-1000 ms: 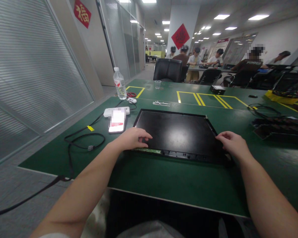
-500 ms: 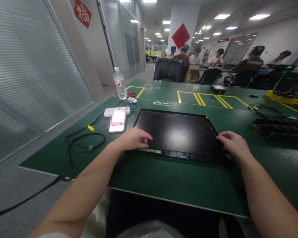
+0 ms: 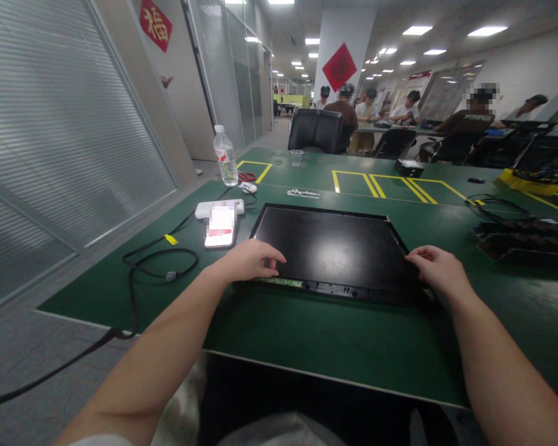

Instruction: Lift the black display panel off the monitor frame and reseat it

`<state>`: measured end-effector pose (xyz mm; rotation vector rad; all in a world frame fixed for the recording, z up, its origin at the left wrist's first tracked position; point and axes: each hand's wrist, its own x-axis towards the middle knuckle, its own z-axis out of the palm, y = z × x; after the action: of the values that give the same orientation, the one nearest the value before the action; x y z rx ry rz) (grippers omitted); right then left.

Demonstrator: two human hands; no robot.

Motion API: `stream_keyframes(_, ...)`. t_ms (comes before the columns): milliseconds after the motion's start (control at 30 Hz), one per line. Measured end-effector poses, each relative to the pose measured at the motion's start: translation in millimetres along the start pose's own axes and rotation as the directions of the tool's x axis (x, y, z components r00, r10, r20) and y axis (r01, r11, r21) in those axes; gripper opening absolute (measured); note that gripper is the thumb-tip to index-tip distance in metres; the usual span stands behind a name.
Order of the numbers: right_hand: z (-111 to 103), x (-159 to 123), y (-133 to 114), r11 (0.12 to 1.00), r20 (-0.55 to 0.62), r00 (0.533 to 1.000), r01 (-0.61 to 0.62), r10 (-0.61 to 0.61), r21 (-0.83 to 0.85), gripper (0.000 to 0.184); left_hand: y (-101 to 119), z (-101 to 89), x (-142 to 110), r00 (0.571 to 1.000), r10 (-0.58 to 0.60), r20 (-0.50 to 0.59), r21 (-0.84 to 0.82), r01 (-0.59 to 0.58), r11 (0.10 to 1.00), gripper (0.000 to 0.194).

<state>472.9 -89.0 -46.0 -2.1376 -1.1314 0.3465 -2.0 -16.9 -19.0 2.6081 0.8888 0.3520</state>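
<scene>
Screen (image 3: pixel 330 244) between two hands: the left hand (image 3: pixel 251 260) curls over its left side, thumb and finger parted; the right hand (image 3: pixel 438 270) pinches its right edge. Its near strip is already bared, green board (image 3: pixel 281 282) showing; the rest, flat on the bench (image 3: pixel 316 347), looks undismantled.

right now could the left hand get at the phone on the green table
Probably yes: the phone lies close to the left hand, a little farther back and to its left, with nothing visible between them. The hand would just have to leave the black panel's left side.
</scene>
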Motion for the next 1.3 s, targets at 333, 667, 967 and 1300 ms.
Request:
stream_keyframes(333, -1.0, -1.4, -0.4, 1.000, -0.006, 1.000, -0.005, 0.005, 0.003, 0.018, 0.2, -0.1, -0.8, 1.000, 0.023, -0.013, -0.021, -0.023, 1.000, 0.025)
stream_keyframes(667, -1.5, -2.3, -2.7, 1.000, 0.001, 1.000, -0.019, 0.019, -0.008, 0.018, 1.4, -0.2, 0.4, 1.000, 0.007, -0.003, -0.006, -0.007, 1.000, 0.025)
stream_keyframes(967, -0.2, -0.2, 1.8, 1.000, -0.017, 1.000, 0.012, -0.012, 0.013, 0.018, 3.0, -0.6, -0.3, 1.000, 0.002, -0.008, -0.006, -0.002, 1.000, 0.024)
stream_keyframes(1300, 0.2, 0.3, 2.6, 0.999, -0.013, 1.000, 0.003, -0.003, 0.038, 0.019, 1.7, 0.8, -0.8, 0.999, 0.020, -0.026, -0.017, -0.020, 1.000, 0.025)
